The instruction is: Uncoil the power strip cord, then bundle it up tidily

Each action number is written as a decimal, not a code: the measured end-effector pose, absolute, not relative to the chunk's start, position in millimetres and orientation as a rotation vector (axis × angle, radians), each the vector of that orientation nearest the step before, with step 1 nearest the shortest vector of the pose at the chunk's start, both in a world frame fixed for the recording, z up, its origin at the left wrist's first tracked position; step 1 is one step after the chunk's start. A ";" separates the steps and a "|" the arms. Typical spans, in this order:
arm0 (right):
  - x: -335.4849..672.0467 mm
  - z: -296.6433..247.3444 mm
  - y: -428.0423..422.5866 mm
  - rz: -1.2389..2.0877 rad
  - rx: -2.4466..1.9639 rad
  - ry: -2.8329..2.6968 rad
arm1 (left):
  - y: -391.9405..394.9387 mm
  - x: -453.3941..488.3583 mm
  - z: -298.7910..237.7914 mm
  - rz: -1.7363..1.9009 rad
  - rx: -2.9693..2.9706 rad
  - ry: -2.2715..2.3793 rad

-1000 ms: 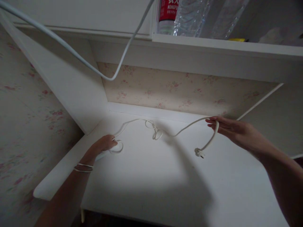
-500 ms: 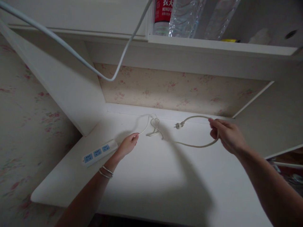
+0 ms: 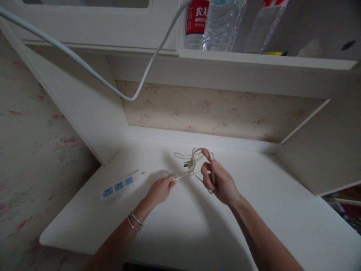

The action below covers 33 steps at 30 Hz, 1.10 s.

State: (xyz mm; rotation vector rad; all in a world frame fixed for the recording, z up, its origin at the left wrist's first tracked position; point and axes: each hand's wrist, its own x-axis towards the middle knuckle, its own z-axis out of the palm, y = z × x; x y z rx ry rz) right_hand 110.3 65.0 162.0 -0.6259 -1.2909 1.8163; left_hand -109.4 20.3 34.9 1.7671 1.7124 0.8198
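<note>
A white power strip with blue sockets lies on the white desk at the left. Its white cord runs right to my hands. My left hand, with thin bracelets at the wrist, pinches the cord just above the desk. My right hand is closed round a gathered loop of the same cord, held a little above the desk. The plug hangs beside my right fingers.
A thick white cable sags across the upper left. On the shelf above stand a red-labelled bottle and clear plastic bottles. Flowered wallpaper backs the desk; a white side panel rises at the left.
My right hand has swung left with the cord's plug end, folding it into a loop close to my left hand. The left hand left the power strip and slid right along the cord.
</note>
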 end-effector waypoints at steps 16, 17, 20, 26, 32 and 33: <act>30.9 68.4 27.9 1.534 -0.689 -1.887 | 12.7 -111.8 38.8 1.162 1.072 1.298; 29.9 66.5 27.3 1.522 -0.677 -1.875 | 12.5 -111.5 38.9 1.181 1.022 1.292; 28.4 60.8 26.8 1.481 -0.653 -1.838 | 13.0 -109.9 43.0 1.248 0.978 1.289; 29.6 40.0 25.0 1.443 -0.751 -1.809 | 13.0 -101.8 46.8 1.276 1.048 1.483; 35.8 13.2 33.1 1.707 -0.706 -1.481 | 13.7 -93.0 29.8 1.323 1.146 1.661; 38.0 8.4 36.4 1.693 -0.749 -1.424 | 13.7 -93.4 29.1 1.324 1.182 1.655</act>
